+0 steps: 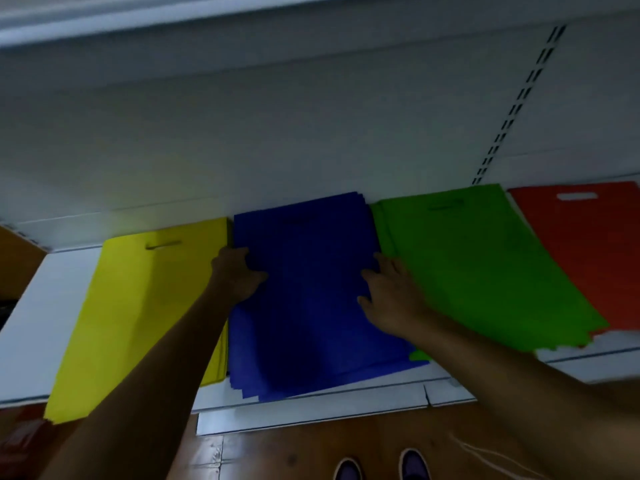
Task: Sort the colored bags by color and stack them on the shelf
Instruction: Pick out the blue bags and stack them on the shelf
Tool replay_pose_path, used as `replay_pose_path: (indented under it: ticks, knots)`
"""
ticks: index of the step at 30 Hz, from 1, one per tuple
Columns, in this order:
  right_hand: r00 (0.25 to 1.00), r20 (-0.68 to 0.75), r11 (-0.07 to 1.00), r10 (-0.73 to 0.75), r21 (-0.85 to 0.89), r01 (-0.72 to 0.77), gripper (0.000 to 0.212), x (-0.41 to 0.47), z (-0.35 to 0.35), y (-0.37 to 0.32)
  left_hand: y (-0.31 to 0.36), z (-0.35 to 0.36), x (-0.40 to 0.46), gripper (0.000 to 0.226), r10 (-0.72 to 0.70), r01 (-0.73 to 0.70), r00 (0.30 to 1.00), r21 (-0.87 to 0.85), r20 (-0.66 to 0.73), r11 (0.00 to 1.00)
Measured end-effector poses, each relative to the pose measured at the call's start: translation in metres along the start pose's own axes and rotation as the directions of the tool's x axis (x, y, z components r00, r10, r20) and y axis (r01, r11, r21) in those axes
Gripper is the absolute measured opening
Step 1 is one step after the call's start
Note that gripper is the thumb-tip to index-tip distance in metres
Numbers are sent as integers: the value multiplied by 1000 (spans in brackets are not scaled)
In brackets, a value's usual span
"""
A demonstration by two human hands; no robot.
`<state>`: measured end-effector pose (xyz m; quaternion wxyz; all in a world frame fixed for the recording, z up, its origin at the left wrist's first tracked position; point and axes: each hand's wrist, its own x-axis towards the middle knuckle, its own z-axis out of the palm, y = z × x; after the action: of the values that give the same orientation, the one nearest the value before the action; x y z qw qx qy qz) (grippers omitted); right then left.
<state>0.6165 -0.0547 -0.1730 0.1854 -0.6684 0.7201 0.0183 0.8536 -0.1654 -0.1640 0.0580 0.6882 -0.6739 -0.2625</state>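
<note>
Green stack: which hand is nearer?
Right. The right hand rests on the blue stack at the green stack's edge; the left hand is at the blue stack's far side.

yellow bags (138, 306) | blue bags (311, 299) | green bags (478, 268) | red bags (588, 251) | white shelf (45, 323)

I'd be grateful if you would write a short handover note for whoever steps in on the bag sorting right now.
Left hand: grips the left edge of the blue stack.
Right hand: fingers straight, resting on the blue stack's right edge, partly on the green stack.
On the shelf, left to right: yellow stack, blue, green, red stack.
Done: four colours sit in separate piles.
Left: square up the blue stack, whose lower edges are fanned and overlap the green; the green's lower edge is ragged too.
</note>
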Motion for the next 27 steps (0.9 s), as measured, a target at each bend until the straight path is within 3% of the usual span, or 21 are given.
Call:
replay_pose_path:
  ticks: [3,7,12,19,27]
  knots:
    - [1000,-14,1000,-9,-17,9,50,1,5,-6,-9,4,6,74,17,-21,999,93,47,995]
    - [1000,-4,1000,-16,-15,16,52,2,1,-6,-9,-1,10,71,40,-47,998,179,44,983]
    - [996,-91,997,-3,74,10,65,-4,-22,7,24,-19,9,72,145,-142,987,48,-63,989]
    - [972,-213,995,97,58,-86,70,-45,-64,64,153,-32,-21,67,396,-410,911,-166,-113,897]
    - [878,-382,957,288,146,-250,70,-135,-97,195,332,14,-98,63,618,-625,780,-152,-97,765]
